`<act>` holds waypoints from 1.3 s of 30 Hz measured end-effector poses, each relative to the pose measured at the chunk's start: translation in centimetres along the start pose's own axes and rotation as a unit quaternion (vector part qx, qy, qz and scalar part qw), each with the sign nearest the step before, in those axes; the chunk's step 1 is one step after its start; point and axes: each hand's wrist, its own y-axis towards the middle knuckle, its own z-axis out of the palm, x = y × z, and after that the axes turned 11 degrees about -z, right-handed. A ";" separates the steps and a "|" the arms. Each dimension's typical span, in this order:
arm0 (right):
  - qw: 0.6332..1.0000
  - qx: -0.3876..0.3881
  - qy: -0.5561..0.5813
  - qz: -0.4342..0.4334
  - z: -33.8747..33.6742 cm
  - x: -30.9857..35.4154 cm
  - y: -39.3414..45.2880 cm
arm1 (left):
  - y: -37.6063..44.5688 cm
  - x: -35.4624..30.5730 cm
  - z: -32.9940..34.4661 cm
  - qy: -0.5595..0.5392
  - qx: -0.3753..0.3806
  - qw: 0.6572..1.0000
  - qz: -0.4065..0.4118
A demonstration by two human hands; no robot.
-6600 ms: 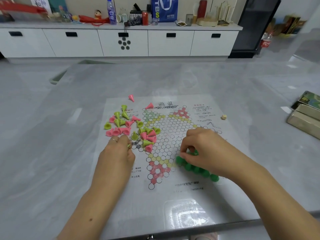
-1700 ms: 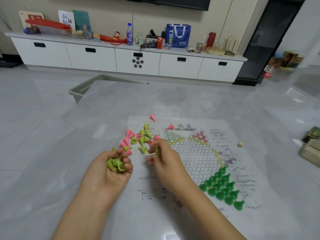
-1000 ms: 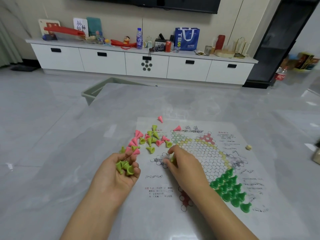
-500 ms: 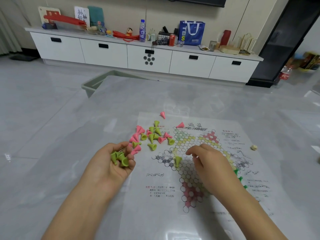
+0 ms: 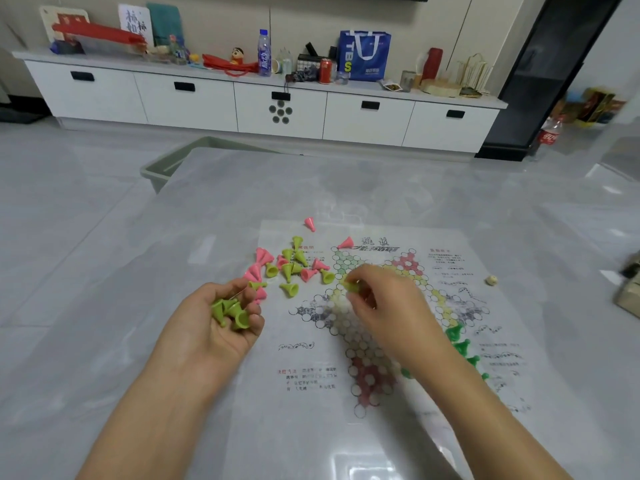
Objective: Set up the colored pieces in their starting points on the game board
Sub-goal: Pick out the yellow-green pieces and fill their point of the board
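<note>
A paper game board [image 5: 311, 372] printed with a star of circles lies on the grey table. My left hand [image 5: 211, 327], palm up at the board's left edge, cups several lime green cone pieces [image 5: 230, 311]. My right hand [image 5: 384, 306] is over the board's upper left part and pinches one lime green piece [image 5: 351, 287]. A loose pile of pink and lime pieces [image 5: 289, 266] lies at the board's upper left. Dark green pieces [image 5: 457, 339] stand on the right point, partly hidden by my right forearm.
A small cream die [image 5: 491, 280] rests on the board's right side. Boxes [image 5: 630, 292] sit at the table's right edge. A green bin [image 5: 162, 168] stands on the floor beyond the table's far left corner. A white cabinet [image 5: 277, 105] with clutter lines the wall.
My right hand stood a lime piece on the board's left side, then moved up toward the upper left point and now pinches a lime piece. My left hand stayed, cupping its pieces.
</note>
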 end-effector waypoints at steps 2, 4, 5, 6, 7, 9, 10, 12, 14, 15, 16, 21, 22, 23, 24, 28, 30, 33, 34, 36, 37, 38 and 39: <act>0.989 -0.107 0.088 0.057 -3.3 -0.1 0.2 | 0.1 0.1 0.2 0.000 0.005 1.000 0.000; 0.956 -0.225 0.159 0.097 -6.2 -0.7 0.0 | 0.3 0.3 0.3 0.000 0.009 1.000 -0.001; 0.938 -0.275 0.179 0.112 -7.1 -1.0 -0.2 | 0.3 0.4 0.3 0.001 0.010 1.000 -0.002; 0.920 -0.314 0.195 0.129 -7.6 -1.3 -0.5 | 0.4 0.5 0.4 0.002 0.010 1.000 -0.004; 0.904 -0.343 0.212 0.147 -7.8 -1.5 -0.7 | 0.4 0.7 0.4 0.002 0.010 1.000 -0.006; 0.876 -0.376 0.248 0.175 -7.8 -1.7 -1.1 | 0.5 1.0 0.6 0.006 0.011 1.000 -0.007; 0.865 -0.382 0.269 0.181 -7.8 -1.6 -1.2 | 0.5 1.2 0.8 0.007 0.011 1.000 -0.006; 0.857 -0.376 0.304 0.180 -7.7 -1.3 -1.1 | 0.5 1.7 1.2 -0.004 0.012 1.000 -0.005; 0.853 -0.349 0.346 0.178 -7.2 -0.8 -0.6 | 0.3 2.0 1.4 -0.042 0.020 0.999 -0.010; 0.849 -0.331 0.372 0.179 -6.8 -0.6 -0.4 | 0.2 2.1 1.5 -0.056 0.024 0.998 -0.015; 0.849 -0.307 0.390 0.181 -6.1 -0.4 -0.1 | 0.1 2.1 1.5 -0.057 0.024 0.998 -0.021; 0.929 -0.142 0.294 0.177 -0.7 0.2 0.8 | -0.3 1.7 1.2 -0.022 0.019 0.999 -0.036; 0.934 -0.124 0.289 0.169 0.4 0.4 0.9 | -0.3 1.5 1.1 -0.020 0.022 0.999 -0.038; 0.939 -0.109 0.285 0.161 1.4 0.7 1.0 | -0.3 1.4 1.0 -0.021 0.024 0.999 -0.039; 0.944 -0.094 0.277 0.154 2.3 0.9 1.1 | -0.3 1.2 0.9 -0.023 0.025 0.999 -0.039; 0.971 -0.049 0.202 0.118 5.0 1.4 1.3 | -0.1 1.0 0.6 -0.012 0.018 0.999 -0.033; 0.985 -0.033 0.141 0.092 5.8 1.4 1.4 | 0.1 0.9 0.6 -0.005 0.012 1.000 -0.022; 0.994 -0.017 0.087 0.062 6.5 1.4 1.5 | 0.5 0.7 0.3 -0.006 0.007 1.000 -0.012; 0.995 -0.015 0.077 0.058 6.7 1.4 1.5 | 0.7 0.6 0.2 -0.012 0.007 1.000 -0.012; 0.996 -0.013 0.064 0.054 6.8 1.6 1.5 | 0.8 0.5 0.0 -0.023 0.009 1.000 -0.011; 0.997 -0.012 0.061 0.054 6.8 1.7 1.5 | 0.9 0.4 0.0 -0.025 0.008 1.000 -0.010; 0.997 -0.009 0.059 0.055 6.9 1.7 1.5 | 0.9 0.4 -0.1 -0.024 0.007 1.000 -0.009; 0.997 -0.007 0.057 0.054 6.9 1.8 1.5 | 0.8 0.4 -0.1 -0.024 0.007 1.000 -0.008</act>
